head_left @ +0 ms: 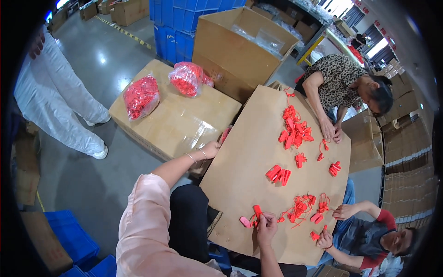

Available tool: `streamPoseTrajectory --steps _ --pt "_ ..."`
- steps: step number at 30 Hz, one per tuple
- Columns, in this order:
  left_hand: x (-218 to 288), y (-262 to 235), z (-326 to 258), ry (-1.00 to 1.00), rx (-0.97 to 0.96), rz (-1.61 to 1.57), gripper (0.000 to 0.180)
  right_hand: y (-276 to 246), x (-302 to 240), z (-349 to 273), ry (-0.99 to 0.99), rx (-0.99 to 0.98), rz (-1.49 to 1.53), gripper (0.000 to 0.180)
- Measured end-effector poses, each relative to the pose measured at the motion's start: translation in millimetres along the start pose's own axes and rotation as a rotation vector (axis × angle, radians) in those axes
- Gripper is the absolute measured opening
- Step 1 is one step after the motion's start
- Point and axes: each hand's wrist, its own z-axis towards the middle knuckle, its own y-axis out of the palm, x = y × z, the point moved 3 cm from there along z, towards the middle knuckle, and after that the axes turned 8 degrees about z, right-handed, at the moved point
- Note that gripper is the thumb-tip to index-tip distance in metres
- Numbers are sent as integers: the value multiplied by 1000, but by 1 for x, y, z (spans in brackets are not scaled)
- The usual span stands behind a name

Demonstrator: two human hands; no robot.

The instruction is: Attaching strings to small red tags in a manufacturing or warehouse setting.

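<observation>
My right hand point(266, 227) is at the near edge of a cardboard tabletop point(249, 161), its fingers pinching a small red plastic whistle-shaped piece point(257, 211). Just left of it, a pinkish-red piece point(245, 222) lies on the board with red cord beside it. My left arm, in a pink sleeve, stretches out to the board's left edge. There my left hand point(211, 150), with bracelets at the wrist, is next to a red bundle point(225, 135) partly covered by the board; its fingertips are hidden. To the right of my right hand lies a tangle of red corded pieces point(301, 207).
A large red pile point(295, 128) and small bundles point(278, 175) lie farther off. Two people handle red pieces at the far right point(333, 131) and near right point(325, 239). Two plastic bags point(141, 97) rest on a carton point(184, 120); an open carton point(240, 51) stands behind. Someone stands left.
</observation>
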Motion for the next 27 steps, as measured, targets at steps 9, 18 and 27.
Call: streamPoseTrajectory --steps 9,18,27 --pt "135 -86 22 -208 -75 -345 23 -13 -1 1 -77 53 -10 6" --pt "211 -276 21 -236 439 106 25 -21 -1 6 -118 60 -58 6" --pt "82 -248 56 -376 396 970 34 -19 6 -2 -79 55 -58 5"
